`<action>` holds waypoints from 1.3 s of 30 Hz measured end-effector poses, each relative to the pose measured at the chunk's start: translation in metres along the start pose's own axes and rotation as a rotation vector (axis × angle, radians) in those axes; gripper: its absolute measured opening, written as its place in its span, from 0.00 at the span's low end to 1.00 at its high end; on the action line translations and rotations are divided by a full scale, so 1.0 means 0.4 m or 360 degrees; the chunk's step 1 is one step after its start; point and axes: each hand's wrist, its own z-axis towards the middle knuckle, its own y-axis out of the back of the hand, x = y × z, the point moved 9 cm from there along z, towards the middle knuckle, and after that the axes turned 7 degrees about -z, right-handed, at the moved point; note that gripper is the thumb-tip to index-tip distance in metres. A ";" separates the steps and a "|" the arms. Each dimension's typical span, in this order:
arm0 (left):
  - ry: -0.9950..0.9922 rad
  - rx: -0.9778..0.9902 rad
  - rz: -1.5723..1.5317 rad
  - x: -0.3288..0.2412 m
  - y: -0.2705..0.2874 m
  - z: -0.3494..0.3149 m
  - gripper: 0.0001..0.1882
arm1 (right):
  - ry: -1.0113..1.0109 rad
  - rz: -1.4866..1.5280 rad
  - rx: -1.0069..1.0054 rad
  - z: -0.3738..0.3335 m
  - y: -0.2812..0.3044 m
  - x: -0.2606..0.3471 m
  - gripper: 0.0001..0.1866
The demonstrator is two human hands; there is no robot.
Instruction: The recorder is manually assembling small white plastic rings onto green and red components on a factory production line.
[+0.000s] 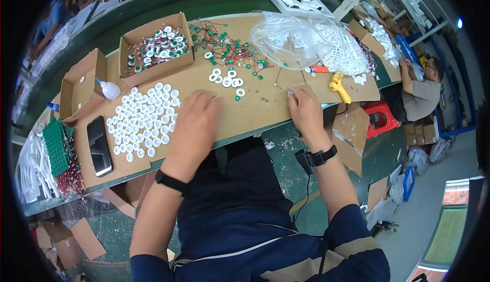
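My left hand (196, 121) hovers over the cardboard-covered table, at the right edge of many small round white caps (148, 143). Motion smears its fingers, so their grip is unclear. Farther right, my right hand (306, 109) is closed, thumb and fingertips together around something small and pale that I cannot make out. Between the hands and beyond them lie several white rings (226, 81). Behind these spreads a tangle of green discs with red wires (224, 47). A yellow glue gun (337, 84) rests right of my right hand, near a red-handled tool (319, 69).
An open carton (156, 71) of assembled parts stands at the back left, beside a lower box (84, 106) and a squeeze bottle (109, 90). A phone (100, 147) lies left. Clear plastic bags (286, 40) and white parts cover the back right. Another person (421, 96) sits far right.
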 end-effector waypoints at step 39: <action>0.0133 0.0024 -0.0524 0.013 -0.038 0.215 0.07 | 0.0833 0.0430 0.0173 -0.122 -0.060 0.345 0.19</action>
